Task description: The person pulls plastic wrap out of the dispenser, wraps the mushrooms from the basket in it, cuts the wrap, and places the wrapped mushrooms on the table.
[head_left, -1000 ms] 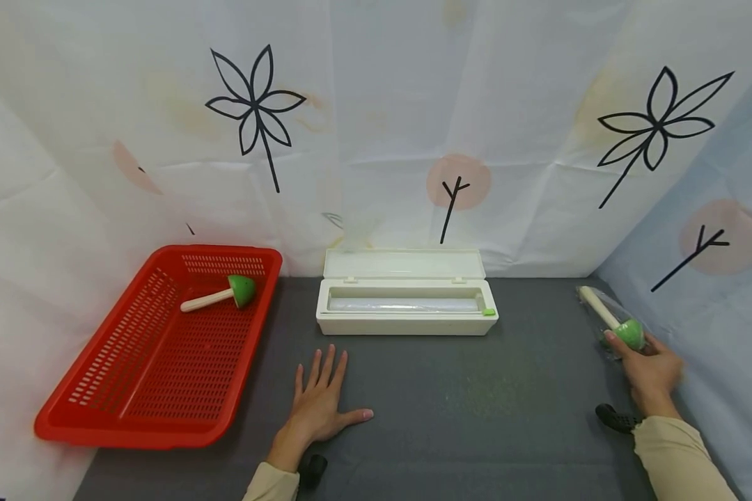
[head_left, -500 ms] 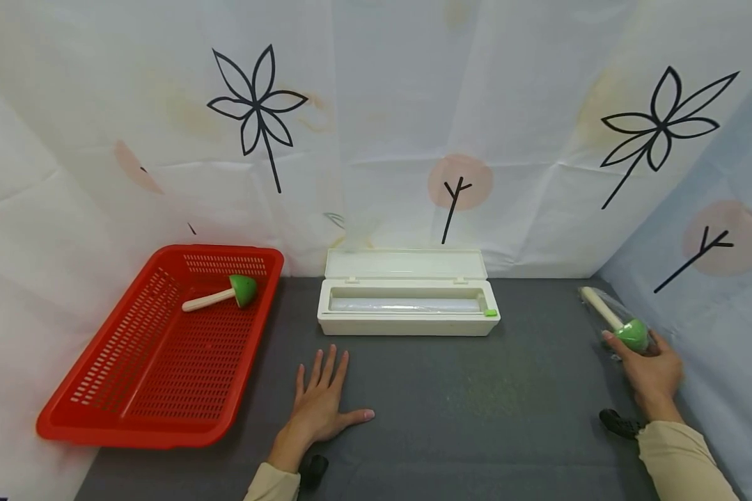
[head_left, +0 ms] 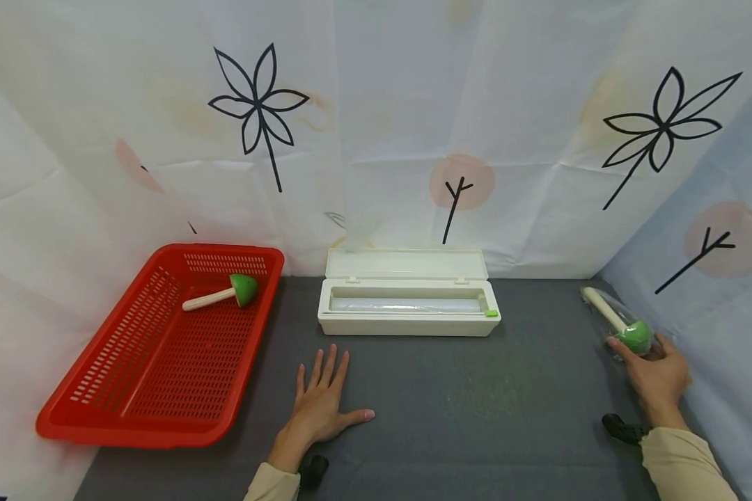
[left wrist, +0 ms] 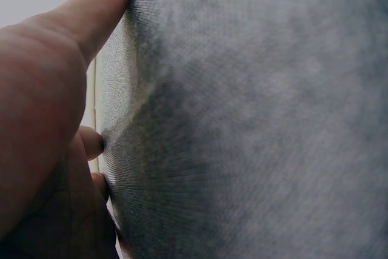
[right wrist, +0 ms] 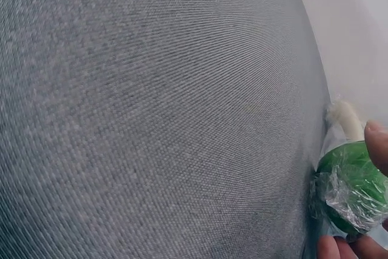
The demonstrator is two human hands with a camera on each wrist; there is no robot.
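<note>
In the head view, a toy mushroom with a green cap and pale stem lies wrapped in clear film near the right wall. My right hand is at its cap end, thumb on one side and fingers on the other. The right wrist view shows the crinkled film over the green cap between thumb and fingers. My left hand rests flat on the grey table, fingers spread, holding nothing. An unwrapped toy mushroom lies in the red basket at left.
A white cling film dispenser stands at the back centre, its lid raised and a roll of film inside. Printed cloth walls enclose the back and sides of the grey table.
My right hand has drawn back slightly towards me, and a little more of the wrapped cap shows. The wrapped mushroom and my left hand stay in place.
</note>
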